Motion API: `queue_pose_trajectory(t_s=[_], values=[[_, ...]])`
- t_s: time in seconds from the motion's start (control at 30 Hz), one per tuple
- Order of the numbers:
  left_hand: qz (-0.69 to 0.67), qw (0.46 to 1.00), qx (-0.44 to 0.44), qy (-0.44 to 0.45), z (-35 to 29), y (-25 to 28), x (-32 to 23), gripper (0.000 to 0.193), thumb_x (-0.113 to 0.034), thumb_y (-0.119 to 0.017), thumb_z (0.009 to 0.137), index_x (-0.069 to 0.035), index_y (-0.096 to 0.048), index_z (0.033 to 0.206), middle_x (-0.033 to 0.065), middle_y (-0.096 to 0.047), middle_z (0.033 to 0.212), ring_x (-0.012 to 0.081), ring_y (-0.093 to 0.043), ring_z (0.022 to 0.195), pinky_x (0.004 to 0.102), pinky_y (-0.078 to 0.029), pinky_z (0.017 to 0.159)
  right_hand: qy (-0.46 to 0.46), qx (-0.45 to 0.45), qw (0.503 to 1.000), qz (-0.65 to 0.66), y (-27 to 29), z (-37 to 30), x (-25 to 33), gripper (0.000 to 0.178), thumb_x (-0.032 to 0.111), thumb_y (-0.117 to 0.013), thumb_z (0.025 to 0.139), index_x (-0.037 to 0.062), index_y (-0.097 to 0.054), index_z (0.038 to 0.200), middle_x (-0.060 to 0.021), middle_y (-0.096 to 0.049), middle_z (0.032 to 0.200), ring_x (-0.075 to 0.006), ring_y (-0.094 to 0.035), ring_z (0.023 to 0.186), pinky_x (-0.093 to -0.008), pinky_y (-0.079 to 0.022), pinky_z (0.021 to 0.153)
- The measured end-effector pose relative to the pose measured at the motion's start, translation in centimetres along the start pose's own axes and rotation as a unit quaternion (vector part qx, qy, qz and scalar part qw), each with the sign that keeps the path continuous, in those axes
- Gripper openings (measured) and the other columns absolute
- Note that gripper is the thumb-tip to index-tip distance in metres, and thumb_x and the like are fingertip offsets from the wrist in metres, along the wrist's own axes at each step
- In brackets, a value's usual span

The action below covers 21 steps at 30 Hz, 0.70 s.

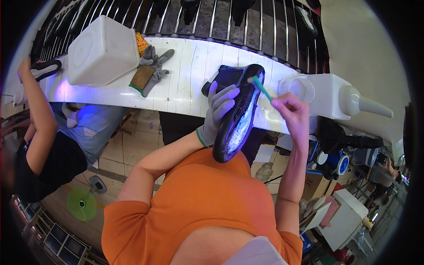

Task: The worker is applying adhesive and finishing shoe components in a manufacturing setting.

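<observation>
My left hand (216,110), in a grey coated glove with a green cuff, is wrapped round the side of a black shoe (240,126). The shoe is tilted over the table's near edge, its toe pointing down toward me. Its underside faces right and shines whitish-blue, as if wet, under violet light. In my bare right hand (291,112) a small green-handled brush (263,89) is pinched between fingers and thumb. The brush head is at the shoe's edge near the heel end; whether it touches cannot be made out.
On the white table (190,66) stand a white plastic container (104,53) and a pair of grey gloves (152,70). A cut-open white jug (327,92) lies at right. Beyond runs a metal roller rack (212,22) with shoes. A co-worker's arm (42,104) holds another shoe (46,69) at left.
</observation>
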<state>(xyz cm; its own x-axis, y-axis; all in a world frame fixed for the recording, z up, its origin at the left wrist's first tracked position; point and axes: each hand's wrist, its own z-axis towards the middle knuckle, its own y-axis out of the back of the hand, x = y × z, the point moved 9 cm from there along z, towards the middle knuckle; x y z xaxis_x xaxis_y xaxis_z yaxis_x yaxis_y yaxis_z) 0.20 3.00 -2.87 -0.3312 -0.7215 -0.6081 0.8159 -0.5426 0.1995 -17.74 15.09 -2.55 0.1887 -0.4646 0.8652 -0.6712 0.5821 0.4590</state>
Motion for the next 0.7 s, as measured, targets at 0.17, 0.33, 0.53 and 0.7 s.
queue_pose_trajectory(t_s=[0.17,0.33,0.53,0.7], values=[[-0.004,1.0,0.012,-0.004,0.1,0.0,-0.2,0.067,-0.009,-0.073,0.077,-0.01,-0.03,0.129,0.019,-0.047,0.13,0.0369,-0.05,0.12,0.0601,-0.021,0.109,0.032,0.069,0.994,0.083,-1.4,-3.2,3.2,0.009,0.004,-0.074,0.077,-0.0027,-0.071,0.082,-0.0051,-0.062,0.072,-0.0095,-0.053,0.067,-0.0239,-0.041,0.062],[-0.026,1.0,0.011,-0.014,0.2,0.1,0.1,0.061,-0.014,-0.072,0.079,-0.009,-0.034,0.127,0.0194,-0.048,0.131,0.0373,-0.051,0.118,0.0547,-0.031,0.105,0.14,0.128,0.982,0.015,-3.1,-5.4,7.1,0.012,0.002,-0.076,0.075,-0.0016,-0.072,0.086,-0.0075,-0.064,0.078,-0.0143,-0.061,0.071,-0.0246,-0.046,0.063],[-0.042,0.999,0.012,0.005,2.4,1.1,-0.9,0.062,-0.017,-0.072,0.079,-0.006,-0.034,0.128,0.0208,-0.048,0.13,0.0365,-0.051,0.116,0.0518,-0.037,0.1,0.158,0.166,0.973,0.024,-3.6,-6.4,8.2,0.011,0.004,-0.075,0.076,-0.0007,-0.072,0.085,-0.0058,-0.063,0.077,-0.0129,-0.059,0.066,-0.0243,-0.046,0.058],[-0.049,0.997,-0.027,0.051,0.5,-0.5,1.4,0.069,-0.022,-0.074,0.078,-0.004,-0.033,0.131,0.0215,-0.048,0.13,0.0369,-0.053,0.113,0.0467,-0.041,0.097,-0.002,-0.051,0.996,0.078,-0.3,-5.1,0.9,0.004,0.0,-0.07,0.079,-0.003,-0.068,0.079,-0.003,-0.061,0.074,-0.0078,-0.052,0.065,-0.0216,-0.039,0.056]])
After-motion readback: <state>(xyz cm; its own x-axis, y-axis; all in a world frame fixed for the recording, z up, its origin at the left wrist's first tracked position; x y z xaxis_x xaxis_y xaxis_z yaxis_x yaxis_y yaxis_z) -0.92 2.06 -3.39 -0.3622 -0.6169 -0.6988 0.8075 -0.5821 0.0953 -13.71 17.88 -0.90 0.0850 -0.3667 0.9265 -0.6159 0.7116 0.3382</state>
